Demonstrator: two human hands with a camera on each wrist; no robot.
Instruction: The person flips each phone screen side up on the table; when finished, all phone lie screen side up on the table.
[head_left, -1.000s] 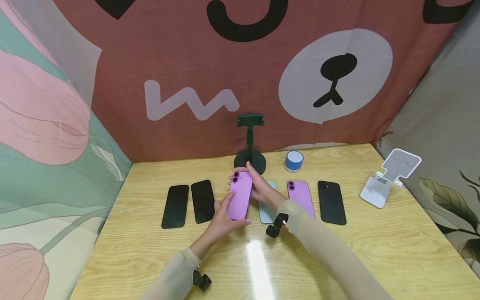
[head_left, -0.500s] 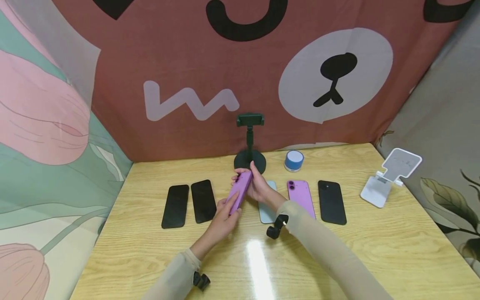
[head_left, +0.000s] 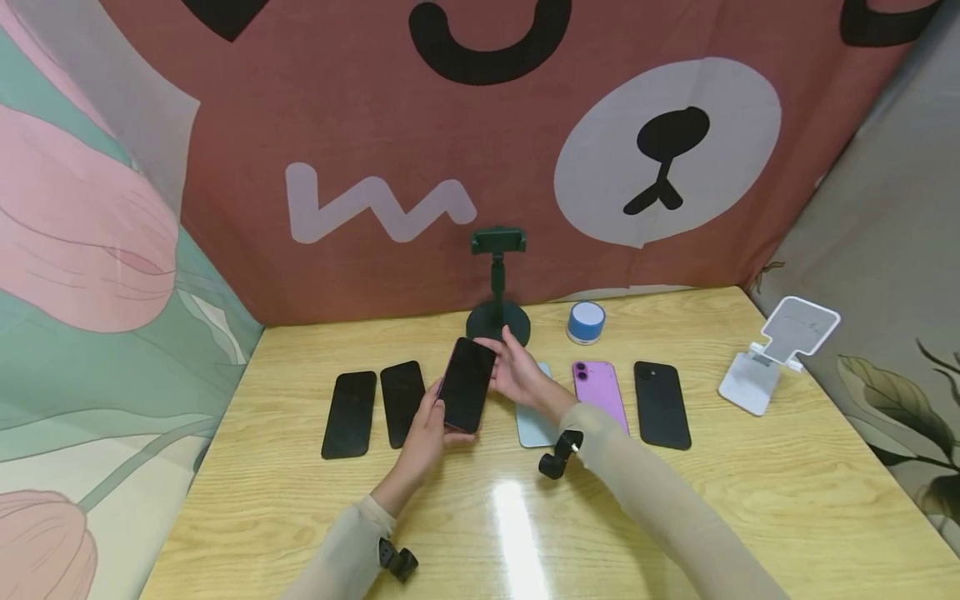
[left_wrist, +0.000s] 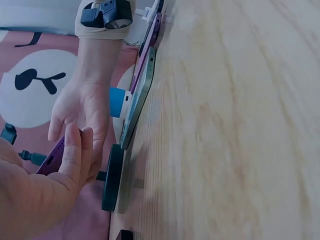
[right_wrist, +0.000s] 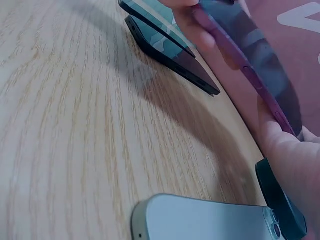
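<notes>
A purple smartphone (head_left: pixel 467 385) is held above the table, its black screen facing up in the head view. My left hand (head_left: pixel 424 437) grips its lower left part, with the thumb along the side and fingers beneath. At the upper right corner, my right hand (head_left: pixel 521 372) holds the same phone. The right wrist view shows the purple side edge (right_wrist: pixel 257 82) with its buttons, between both hands. Below the right forearm lies a light blue phone (head_left: pixel 531 425), partly hidden. Two black phones (head_left: pixel 349 415) lie to the left of the hands.
A second purple phone (head_left: pixel 598 390) and a black phone (head_left: pixel 662 405) lie to the right. Behind the hands stands a dark green phone stand (head_left: pixel 498 283), beside a blue-and-white cylinder (head_left: pixel 586 322). A white folding stand (head_left: pixel 752 382) is at the far right of the wooden table (head_left: pixel 600 533).
The held phone has been turned over: its purple back faced up, then it stood on edge, and now the black screen faces up. Both hands stay in nearly the same place.
</notes>
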